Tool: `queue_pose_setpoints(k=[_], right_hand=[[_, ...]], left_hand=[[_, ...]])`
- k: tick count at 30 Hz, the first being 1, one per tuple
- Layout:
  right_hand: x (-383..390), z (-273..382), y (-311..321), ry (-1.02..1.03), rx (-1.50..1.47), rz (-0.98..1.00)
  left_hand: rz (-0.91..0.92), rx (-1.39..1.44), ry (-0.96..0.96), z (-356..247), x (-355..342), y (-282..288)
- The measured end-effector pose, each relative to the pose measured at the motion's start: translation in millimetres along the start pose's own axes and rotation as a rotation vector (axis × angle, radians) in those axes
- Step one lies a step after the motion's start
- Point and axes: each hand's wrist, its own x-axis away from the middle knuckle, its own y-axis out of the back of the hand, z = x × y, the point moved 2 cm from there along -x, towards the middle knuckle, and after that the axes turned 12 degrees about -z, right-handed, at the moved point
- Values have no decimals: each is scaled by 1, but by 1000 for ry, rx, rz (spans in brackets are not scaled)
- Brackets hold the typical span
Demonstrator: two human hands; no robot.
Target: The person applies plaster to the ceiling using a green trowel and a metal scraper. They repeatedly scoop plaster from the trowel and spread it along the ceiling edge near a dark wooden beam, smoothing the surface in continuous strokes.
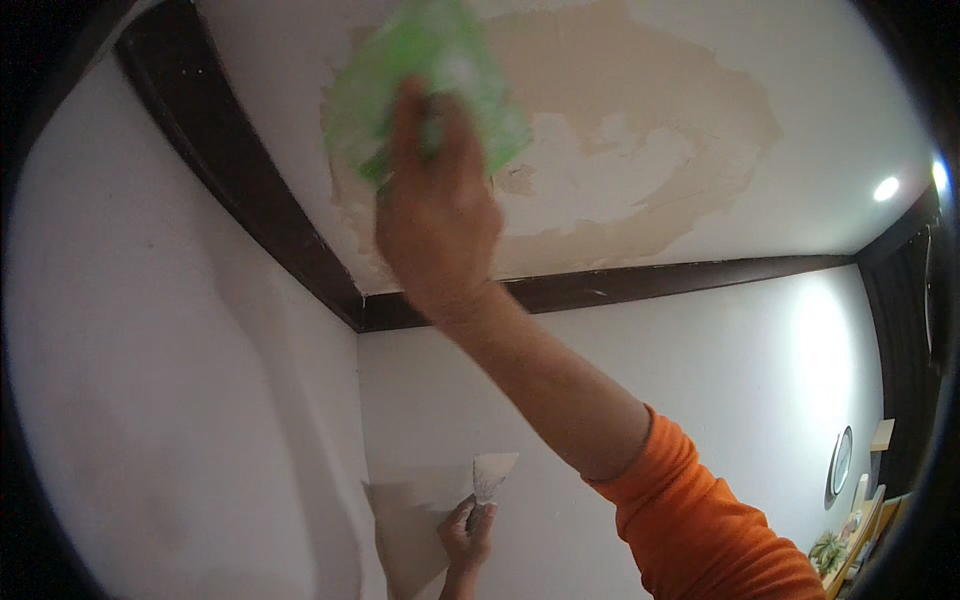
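Observation:
My right hand (437,215) is raised overhead, its fingers wrapped round the handle of a green plastic plastering float (465,70). Motion blurs the float. Its broad plate lies up at the ceiling, over the left part of a beige patch of plaster (700,90) with uneven edges and a whiter area inside it. Whether the plate touches the surface is hard to make out. Lower down, my left hand (466,540) grips a putty knife (492,476) by its handle, blade upward. Whitish filler smears the blade.
Dark brown trim (610,288) runs where ceiling and walls meet, with a corner at the left. White walls (180,350) stand on both sides of it. A ceiling spotlight (886,188) shines at the right. A round mirror (840,465) and a plant (828,552) are far right.

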Motion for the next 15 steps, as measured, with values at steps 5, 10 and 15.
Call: queue_pose_setpoints(k=[5,10,15], right_hand=[[23,16,44,156,-51,153],[-38,-14,40,315,16,-73],[16,-3,4,348,60,178]], left_hand=[[-50,-31,-48,-7,-8,14],[-40,27,26,2,1,13],[-39,14,-63,1,-1,5]])
